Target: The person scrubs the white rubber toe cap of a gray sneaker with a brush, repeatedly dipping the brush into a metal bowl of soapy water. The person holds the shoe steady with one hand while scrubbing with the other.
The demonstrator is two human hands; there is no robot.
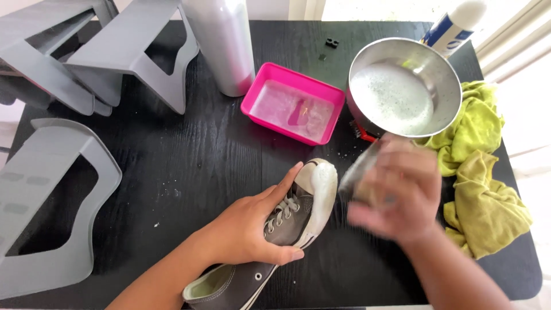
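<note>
Down on the black tabletop (189,166) lies a grey canvas sneaker (275,241) with white laces, a white rubber sole and a white toe cap that is covered in soapy foam; it lies near the front edge, its toe pointing away from the person and tilted onto its side. The left hand (252,224) lies over the middle of the sneaker, fingers stretched along the upper toward the toe and thumb curled under the sole side, so it grips the sneaker and pins it in place. The right hand (396,195) hovers just to the right of the foamy toe and is blurred; its fingers are curled around a brush (361,175), a brownish block that sticks out from the fist toward the toe, though the blur hides its details and whether it touches the rubber. Behind the sneaker sits a pink rectangular tray (293,103) holding cloudy soapy water, and to its right a round steel bowl (404,86) with foamy water, tipped a little toward the camera. A tall silvery bottle (221,40) stands just left of the tray. Beyond the bowl leans a white and blue spray can (453,26). Crumpled yellow-green cloths (479,172) lie at the right edge of the tabletop, just beside the right hand. Several grey plastic shoe stands (86,63) are stacked at the left side, well apart from both hands
</note>
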